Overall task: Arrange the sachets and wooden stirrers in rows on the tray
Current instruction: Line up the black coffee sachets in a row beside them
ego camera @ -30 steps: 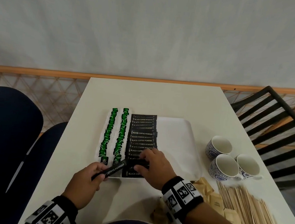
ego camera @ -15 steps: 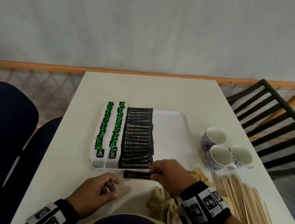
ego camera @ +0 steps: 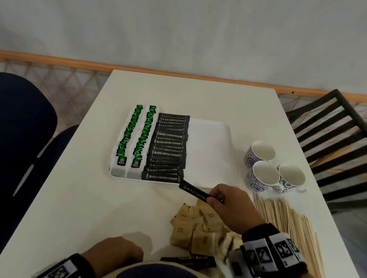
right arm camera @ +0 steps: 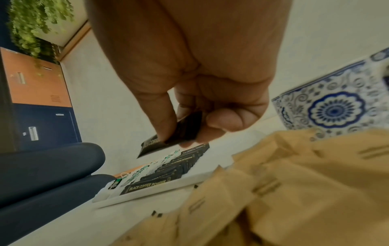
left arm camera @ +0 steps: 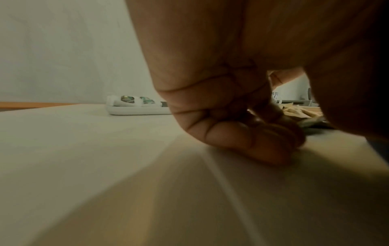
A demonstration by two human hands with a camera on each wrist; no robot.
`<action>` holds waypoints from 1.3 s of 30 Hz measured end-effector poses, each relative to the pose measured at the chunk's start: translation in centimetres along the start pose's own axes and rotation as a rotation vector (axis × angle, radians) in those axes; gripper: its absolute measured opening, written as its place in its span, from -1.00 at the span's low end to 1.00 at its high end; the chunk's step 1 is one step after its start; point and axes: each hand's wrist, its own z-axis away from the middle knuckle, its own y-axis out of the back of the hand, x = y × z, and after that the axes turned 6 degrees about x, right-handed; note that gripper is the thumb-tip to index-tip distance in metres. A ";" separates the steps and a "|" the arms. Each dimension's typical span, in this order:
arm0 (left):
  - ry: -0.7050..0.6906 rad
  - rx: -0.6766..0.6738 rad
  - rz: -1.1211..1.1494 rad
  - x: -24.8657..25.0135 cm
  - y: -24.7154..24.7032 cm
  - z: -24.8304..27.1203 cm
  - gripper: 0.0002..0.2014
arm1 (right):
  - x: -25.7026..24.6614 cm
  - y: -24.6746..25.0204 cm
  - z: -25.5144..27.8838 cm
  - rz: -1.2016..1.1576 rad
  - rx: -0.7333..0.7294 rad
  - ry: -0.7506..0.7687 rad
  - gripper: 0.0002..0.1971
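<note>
A white tray (ego camera: pixel 213 141) holds two rows of green tea sachets (ego camera: pixel 134 134) and one row of black coffee sachets (ego camera: pixel 168 146); its right half is bare. My right hand (ego camera: pixel 214 198) pinches one black coffee sachet (ego camera: pixel 193 190) just in front of the tray's near edge, above a pile of brown sachets (ego camera: pixel 197 226). In the right wrist view the thumb and fingers (right arm camera: pixel 164 126) clamp this sachet (right arm camera: pixel 168 143). My left hand (ego camera: pixel 115 252) rests on the table by its front edge, fingers (left arm camera: pixel 252 138) curled under and holding nothing. Wooden stirrers (ego camera: pixel 286 225) lie stacked at the right.
Three blue-patterned cups (ego camera: pixel 263 174) stand right of the tray. A few dark sachets (ego camera: pixel 189 260) lie near the table's front edge. A black slatted chair (ego camera: pixel 344 141) is at the right, a dark blue chair (ego camera: pixel 12 135) at the left.
The black sachet passed from my left hand to my right, which carried it rightward past the tray's front edge. My left hand drew back to the table's front edge.
</note>
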 end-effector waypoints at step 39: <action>0.081 0.476 0.268 -5.2 7.3 0.3 -0.72 | -6.5 -6.7 -9.5 0.054 -0.151 -0.076 -0.93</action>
